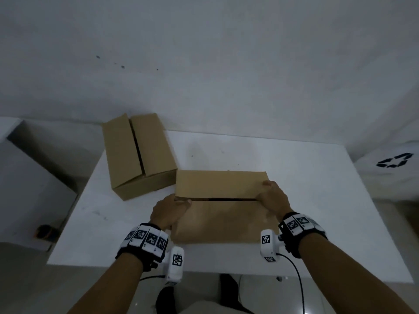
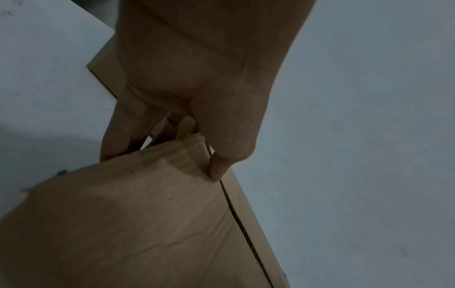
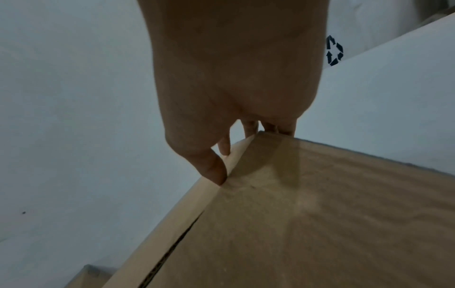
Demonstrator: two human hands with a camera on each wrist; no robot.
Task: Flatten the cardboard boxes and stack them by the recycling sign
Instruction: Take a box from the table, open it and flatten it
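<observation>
A brown cardboard box stands on the white table right in front of me, its two top flaps meeting at a dark seam. My left hand grips the box's left end at the seam, thumb on top and fingers down the side. My right hand grips the right end the same way, with its thumb on the flap edge. The box fills the lower wrist views. A second, closed box sits at the table's far left corner. The recycling sign is at the right.
A white wall rises behind the table. The sign is printed on a white surface beyond the table's right edge. A grey-white cabinet stands to the left with a small dark and orange object on the floor beside it. Cables hang from both wrist cameras.
</observation>
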